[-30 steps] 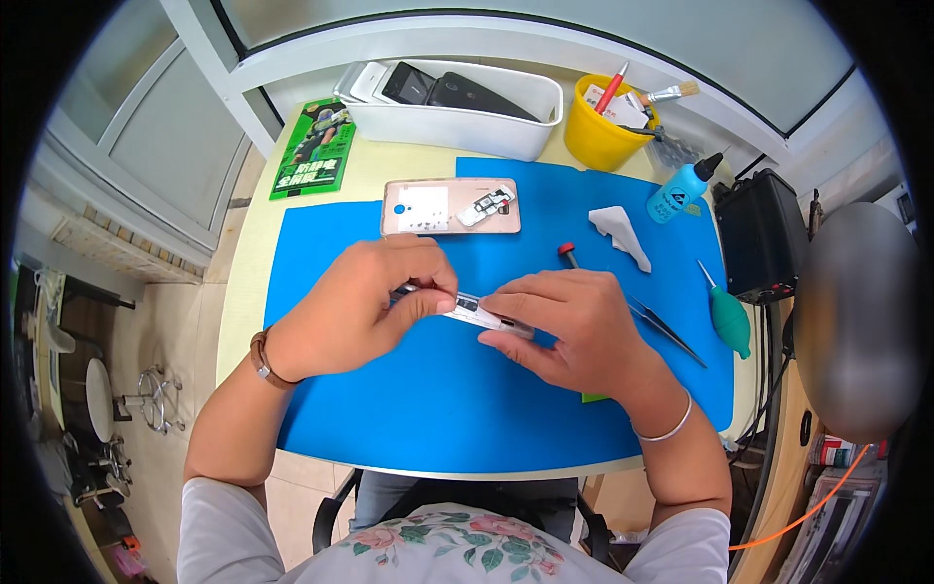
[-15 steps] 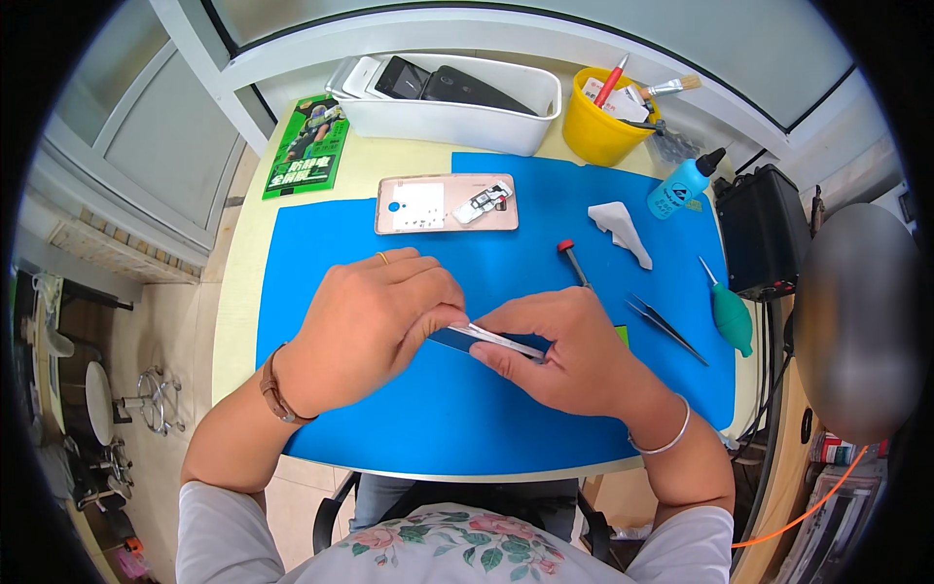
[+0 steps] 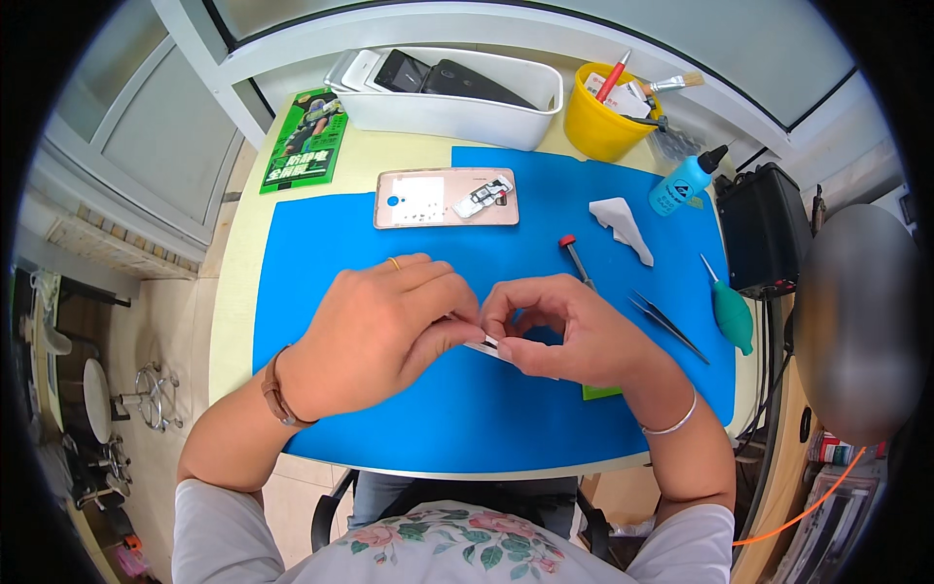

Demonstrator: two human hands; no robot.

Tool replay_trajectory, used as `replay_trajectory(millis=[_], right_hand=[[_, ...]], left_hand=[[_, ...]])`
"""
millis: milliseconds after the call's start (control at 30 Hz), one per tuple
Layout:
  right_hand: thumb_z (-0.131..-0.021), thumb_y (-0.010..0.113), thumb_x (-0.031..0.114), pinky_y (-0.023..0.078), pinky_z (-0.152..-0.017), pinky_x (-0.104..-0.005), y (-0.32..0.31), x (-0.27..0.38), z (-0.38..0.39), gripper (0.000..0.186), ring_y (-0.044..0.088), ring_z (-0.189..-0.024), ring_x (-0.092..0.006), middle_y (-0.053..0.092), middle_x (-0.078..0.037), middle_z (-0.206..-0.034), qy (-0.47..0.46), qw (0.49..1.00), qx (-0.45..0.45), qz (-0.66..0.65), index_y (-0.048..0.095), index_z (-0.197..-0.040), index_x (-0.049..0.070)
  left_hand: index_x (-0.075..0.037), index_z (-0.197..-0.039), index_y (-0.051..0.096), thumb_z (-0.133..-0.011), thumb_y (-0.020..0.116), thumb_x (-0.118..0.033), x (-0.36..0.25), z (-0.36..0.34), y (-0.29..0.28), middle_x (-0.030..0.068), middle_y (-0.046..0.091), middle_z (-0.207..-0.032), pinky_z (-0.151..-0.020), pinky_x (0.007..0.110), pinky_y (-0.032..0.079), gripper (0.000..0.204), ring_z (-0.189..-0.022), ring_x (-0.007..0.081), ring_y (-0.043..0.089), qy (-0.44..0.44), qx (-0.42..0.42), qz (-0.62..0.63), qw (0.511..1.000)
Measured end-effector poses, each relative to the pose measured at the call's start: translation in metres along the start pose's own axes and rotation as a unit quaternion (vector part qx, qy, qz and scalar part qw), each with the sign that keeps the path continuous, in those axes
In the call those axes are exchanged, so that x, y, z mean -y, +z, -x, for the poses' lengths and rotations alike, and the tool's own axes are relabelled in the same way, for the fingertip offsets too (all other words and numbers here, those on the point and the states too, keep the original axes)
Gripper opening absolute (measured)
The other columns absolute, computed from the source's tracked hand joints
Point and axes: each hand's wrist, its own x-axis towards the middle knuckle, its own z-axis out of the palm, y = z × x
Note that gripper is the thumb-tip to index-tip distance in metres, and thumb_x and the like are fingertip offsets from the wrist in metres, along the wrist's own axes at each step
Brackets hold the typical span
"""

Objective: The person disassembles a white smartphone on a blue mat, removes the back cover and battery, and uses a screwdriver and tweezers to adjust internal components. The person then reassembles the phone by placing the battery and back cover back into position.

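Observation:
Over the blue mat (image 3: 438, 419), my left hand (image 3: 379, 316) pinches a thin, flat, white-edged piece (image 3: 493, 346), mostly hidden behind fingers. My right hand (image 3: 579, 331) has its thumb and forefinger closed at the same piece, close to the left fingertips. Beyond the hands lies a pink-gold phone back cover (image 3: 413, 216), with a small white-and-black part (image 3: 484, 198) and tiny specks on it. A red-capped screwdriver (image 3: 578, 261) lies past my right hand. Beneath my right wrist, a bright green flat thing (image 3: 600, 392) is partly covered.
Black tweezers (image 3: 669, 328), a green air blower (image 3: 732, 319), a white cloth (image 3: 623, 232) and a blue bottle (image 3: 679, 187) are at the right. Along the back stand a white bin (image 3: 457, 122) of phones and a yellow tool bucket (image 3: 598, 131). A green packet (image 3: 304, 146) lies far left.
My right hand has shifted slightly left, and its fingertips have come up against the left ones. Less of the flat piece shows; more of the green thing below my wrist is visible.

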Motion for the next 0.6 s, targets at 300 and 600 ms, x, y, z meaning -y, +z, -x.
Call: replay_trajectory(millis=[300, 600], right_hand=[[-0.106, 0.063, 0.019, 0.044, -0.072, -0.0237, 0.000, 0.009, 0.006, 0.014, 0.050, -0.082, -0.0062, 0.057, 0.002, -0.094, 0.075, 0.996, -0.037, -0.012, 0.064, -0.109, 0.006], [-0.114, 0.058, 0.021, 0.037, -0.068, -0.0242, 0.001, 0.005, 0.006, 0.014, 0.043, -0.078, -0.0065, 0.052, 0.002, -0.091, 0.040, 0.996, -0.062, 0.050, 0.062, -0.116, 0.007]], left_hand=[[-0.010, -0.107, 0.076, -0.086, 0.087, -0.027, 0.012, -0.007, 0.008, 0.0060, 0.073, -0.102, -0.071, 0.036, 0.058, 0.029, -0.089, 0.0245, 0.070, 0.059, -0.026, -0.062, 0.996], [-0.012, -0.113, 0.078, -0.074, 0.094, -0.033, 0.012, -0.004, 0.009, 0.0064, 0.074, -0.104, -0.074, 0.035, 0.060, 0.047, -0.093, 0.0253, 0.071, 0.091, -0.035, -0.137, 0.986]])
